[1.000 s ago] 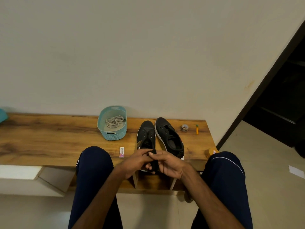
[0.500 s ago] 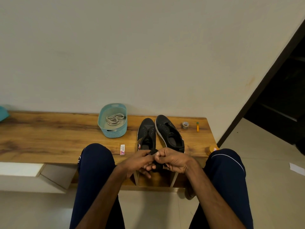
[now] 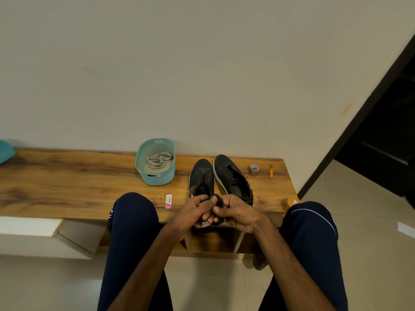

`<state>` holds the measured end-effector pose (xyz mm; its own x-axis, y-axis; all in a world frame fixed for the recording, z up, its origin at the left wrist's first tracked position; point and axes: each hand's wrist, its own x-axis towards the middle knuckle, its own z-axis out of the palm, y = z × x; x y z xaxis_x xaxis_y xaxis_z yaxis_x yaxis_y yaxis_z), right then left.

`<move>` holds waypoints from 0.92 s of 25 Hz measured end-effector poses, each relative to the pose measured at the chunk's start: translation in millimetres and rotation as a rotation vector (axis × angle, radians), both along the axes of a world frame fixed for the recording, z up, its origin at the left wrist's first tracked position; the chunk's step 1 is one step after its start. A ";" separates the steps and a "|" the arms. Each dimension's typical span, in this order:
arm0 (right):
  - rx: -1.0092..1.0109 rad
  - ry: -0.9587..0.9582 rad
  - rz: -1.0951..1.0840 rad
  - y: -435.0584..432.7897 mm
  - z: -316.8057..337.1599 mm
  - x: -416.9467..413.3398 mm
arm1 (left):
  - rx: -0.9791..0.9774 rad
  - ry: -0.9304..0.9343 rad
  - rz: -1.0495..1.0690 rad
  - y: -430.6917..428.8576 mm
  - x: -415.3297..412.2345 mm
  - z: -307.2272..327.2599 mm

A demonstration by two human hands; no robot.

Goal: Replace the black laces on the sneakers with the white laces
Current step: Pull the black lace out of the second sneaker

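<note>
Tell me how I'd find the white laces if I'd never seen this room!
Look at the long wooden bench against the wall. Near its middle, just left of the two black sneakers, stands a small teal basket. The white laces lie in a loose tangle inside it, the only pale, stringy thing on the bench.

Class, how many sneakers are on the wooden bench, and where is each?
2. The left sneaker lies right of the teal basket, heel hidden behind the left hand; the right sneaker lies alongside it.
</note>
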<state>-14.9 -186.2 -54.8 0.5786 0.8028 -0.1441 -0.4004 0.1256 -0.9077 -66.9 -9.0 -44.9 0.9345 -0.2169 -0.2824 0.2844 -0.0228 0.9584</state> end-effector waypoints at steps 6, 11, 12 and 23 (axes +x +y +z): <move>0.151 0.215 -0.110 -2.2 -1.4 -2.7 | -0.270 0.094 -0.042 -1.1 -1.3 3.7; 0.016 0.284 -0.177 1.4 3.0 -4.9 | -0.063 0.056 -0.002 -2.6 -1.7 -4.2; -0.022 0.282 -0.207 2.4 3.7 -5.3 | -0.022 0.049 0.022 -4.6 -2.4 -5.5; -0.257 0.199 -0.600 33.8 -7.4 -22.9 | 0.457 -0.308 0.295 -23.2 4.7 -44.6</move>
<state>-37.8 -152.5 -62.3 0.8558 0.2769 -0.4369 -0.4909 0.1682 -0.8549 -62.2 -32.2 -89.5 0.9899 0.1418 0.0064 0.0532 -0.4121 0.9096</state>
